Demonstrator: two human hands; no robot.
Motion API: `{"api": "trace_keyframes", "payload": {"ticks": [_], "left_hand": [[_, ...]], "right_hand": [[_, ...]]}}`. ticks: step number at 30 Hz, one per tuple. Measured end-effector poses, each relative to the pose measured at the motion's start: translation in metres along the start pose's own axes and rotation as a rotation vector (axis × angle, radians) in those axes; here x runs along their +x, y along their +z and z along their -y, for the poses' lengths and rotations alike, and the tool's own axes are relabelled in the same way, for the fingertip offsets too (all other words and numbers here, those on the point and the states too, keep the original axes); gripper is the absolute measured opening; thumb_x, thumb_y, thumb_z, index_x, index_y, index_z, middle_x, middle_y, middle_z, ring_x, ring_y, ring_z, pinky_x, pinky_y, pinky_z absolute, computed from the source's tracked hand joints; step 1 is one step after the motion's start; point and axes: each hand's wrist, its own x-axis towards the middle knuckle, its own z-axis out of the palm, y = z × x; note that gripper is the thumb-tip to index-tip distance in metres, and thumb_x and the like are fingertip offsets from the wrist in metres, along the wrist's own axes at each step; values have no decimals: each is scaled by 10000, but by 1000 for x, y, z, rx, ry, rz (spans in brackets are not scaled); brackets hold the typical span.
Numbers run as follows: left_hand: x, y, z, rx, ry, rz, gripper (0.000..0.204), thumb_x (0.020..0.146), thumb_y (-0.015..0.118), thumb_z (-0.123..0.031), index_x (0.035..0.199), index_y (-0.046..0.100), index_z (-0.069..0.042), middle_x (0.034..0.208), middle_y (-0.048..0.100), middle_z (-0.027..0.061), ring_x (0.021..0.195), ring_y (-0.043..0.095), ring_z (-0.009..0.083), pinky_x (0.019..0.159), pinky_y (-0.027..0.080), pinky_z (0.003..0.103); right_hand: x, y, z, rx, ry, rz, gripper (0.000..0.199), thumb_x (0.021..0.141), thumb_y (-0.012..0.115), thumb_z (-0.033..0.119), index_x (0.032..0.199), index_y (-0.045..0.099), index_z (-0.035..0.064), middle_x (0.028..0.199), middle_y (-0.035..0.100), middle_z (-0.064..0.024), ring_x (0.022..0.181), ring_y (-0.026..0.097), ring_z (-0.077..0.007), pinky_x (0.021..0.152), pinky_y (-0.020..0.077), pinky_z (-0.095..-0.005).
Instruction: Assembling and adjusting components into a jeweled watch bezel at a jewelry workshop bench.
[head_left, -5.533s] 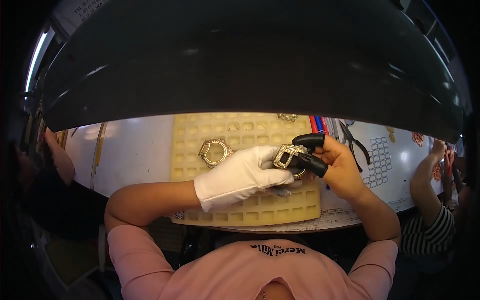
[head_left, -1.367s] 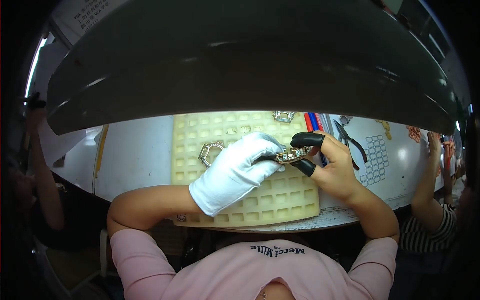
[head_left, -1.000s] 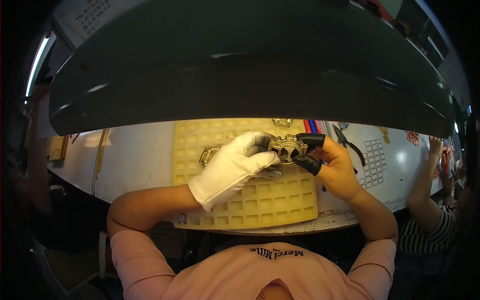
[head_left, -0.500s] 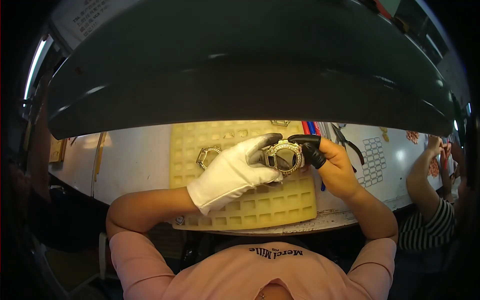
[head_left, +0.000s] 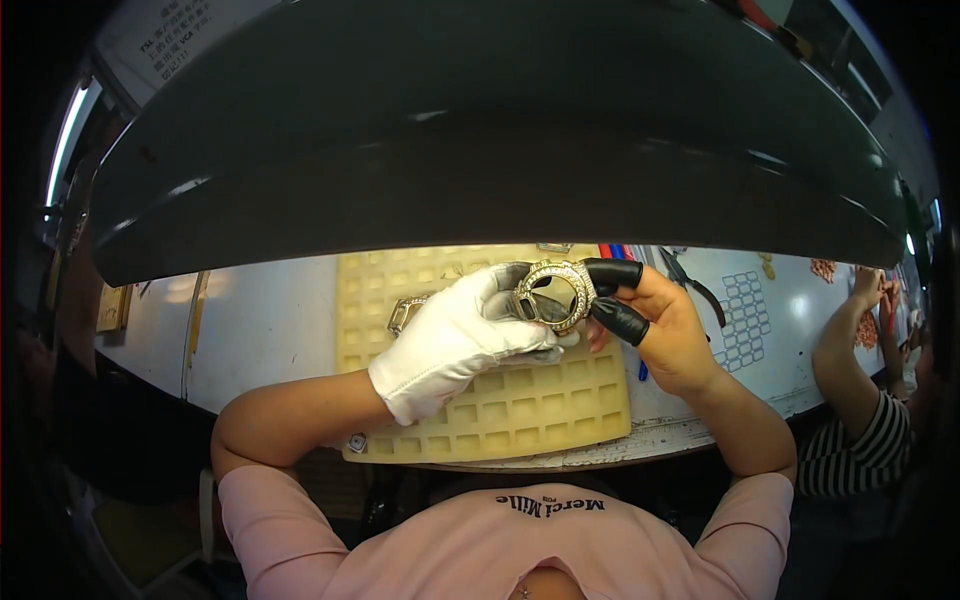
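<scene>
In the head view, your left hand (head_left: 450,335), in a white glove, is pinching the left side of the round metal frame (head_left: 580,290), set with small stones. Your right hand (head_left: 665,330), with black covers on thumb and forefinger, is pinching its right side. The frame is above the yellow tray (head_left: 480,441) with square pockets. A second frame (head_left: 403,315) lies on this tray, partly behind the glove. On the worktop (head_left: 270,320), to the right, are pliers (head_left: 708,298).
</scene>
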Motion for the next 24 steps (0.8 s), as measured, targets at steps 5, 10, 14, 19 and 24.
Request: {"api": "trace_keyframes", "payload": {"ticks": [5,10,14,19,24], "left_hand": [[1,0,0,20,-32,-19,544,816,658,-41,1285,390,19,1150,565,126,1003,610,213,839,524,314],[2,0,1,1,-38,-44,557,805,628,28,1301,375,21,1156,564,145,1002,614,233,840,526,324],[2,0,0,16,-38,-20,594,805,626,34,1329,349,1,1170,556,150,1000,617,247,840,527,329],[-1,-1,-1,-38,-36,-15,655,806,618,34,1371,291,-4,1190,543,161,1002,618,263,833,533,341],[0,0,-2,5,-57,-33,663,793,622,44,1370,299,-9,1176,551,156,996,618,262,823,534,337]], "right_hand": [[0,-3,1,17,26,25,299,889,556,36,1180,499,-7,929,615,-68,771,592,-109,701,508,-252],[1,-4,1,79,64,10,279,891,541,31,1164,503,-17,878,612,-69,749,598,-118,699,513,-273],[2,-5,1,98,75,1,269,895,521,29,1158,504,-23,834,609,-69,729,597,-127,699,507,-279],[3,-5,2,167,107,6,229,901,518,42,1117,509,-31,810,601,-71,717,591,-128,688,501,-279],[4,-9,0,251,113,56,230,908,521,81,1112,504,-24,823,590,-69,724,581,-128,686,503,-291]]}}
